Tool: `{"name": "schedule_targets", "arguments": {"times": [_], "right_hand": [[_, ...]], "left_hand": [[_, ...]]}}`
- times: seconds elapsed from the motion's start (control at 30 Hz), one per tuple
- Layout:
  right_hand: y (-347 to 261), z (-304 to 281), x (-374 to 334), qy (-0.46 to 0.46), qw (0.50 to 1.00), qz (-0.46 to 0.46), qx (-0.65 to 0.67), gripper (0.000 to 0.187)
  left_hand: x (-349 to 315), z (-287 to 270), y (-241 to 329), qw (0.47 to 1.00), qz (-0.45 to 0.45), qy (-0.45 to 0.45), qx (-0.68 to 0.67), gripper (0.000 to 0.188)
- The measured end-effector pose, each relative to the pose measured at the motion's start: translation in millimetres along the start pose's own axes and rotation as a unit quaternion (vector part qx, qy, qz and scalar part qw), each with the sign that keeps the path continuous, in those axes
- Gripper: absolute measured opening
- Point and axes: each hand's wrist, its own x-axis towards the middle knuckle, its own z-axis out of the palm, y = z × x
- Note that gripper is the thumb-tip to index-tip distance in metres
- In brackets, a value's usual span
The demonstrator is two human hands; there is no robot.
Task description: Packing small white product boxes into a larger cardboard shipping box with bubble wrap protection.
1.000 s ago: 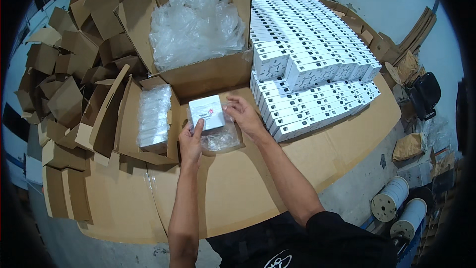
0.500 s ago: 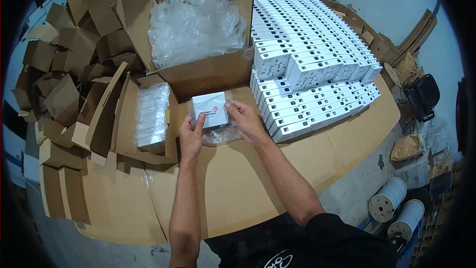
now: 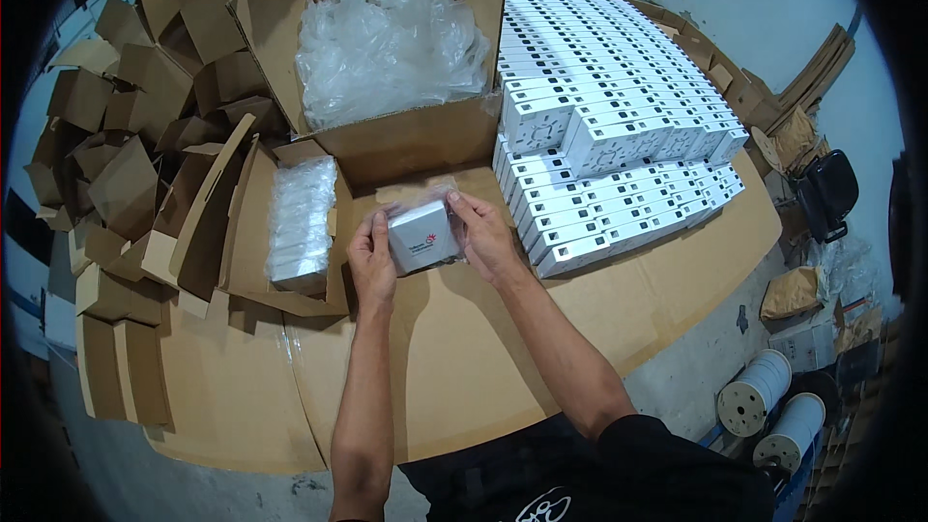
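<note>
Two bare hands meet at one small white box, its square face turned up with a little red mark and some print on it. The left hand has its grip closed on the box's left side, thumb laid by the upper left corner. The right hand has its grip pinched on the clear plastic film around the box, at the far right corner; whether those fingers press on the box as well, I can't tell from here. Box and hands are over the middle of the brown tabletop, between its near and far edges.

Just to the left, a low open carton holds a row of film-wrapped packs. Behind the hands, a big carton holds a heap of crumpled clear bags. To the right, white units with dark square openings stand in tight rows, two tiers high, reaching back toward the far right corner. Brown cartons pile up along the left edge. Off the right edge, down near the floor, are two pale reels.
</note>
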Motion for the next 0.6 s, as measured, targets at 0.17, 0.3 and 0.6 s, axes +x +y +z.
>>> {"name": "schedule_targets", "arguments": {"times": [0.17, 0.3, 0.6], "right_hand": [[-14, 1, -3, -0.020, 1.000, -0.001, 0.017, 0.030], [-21, 1, -6, -0.062, 0.998, -0.014, 0.017, 0.032], [-35, 8, -15, -0.055, 0.987, -0.008, -0.151, 0.045]], "left_hand": [[0, -4, 2, 0.994, -0.016, -0.005, -0.105, 0.034], [0, 0, 10, 0.990, 0.026, -0.038, -0.133, 0.034], [-1, 1, 17, 0.979, -0.014, -0.056, -0.194, 0.031]]}}
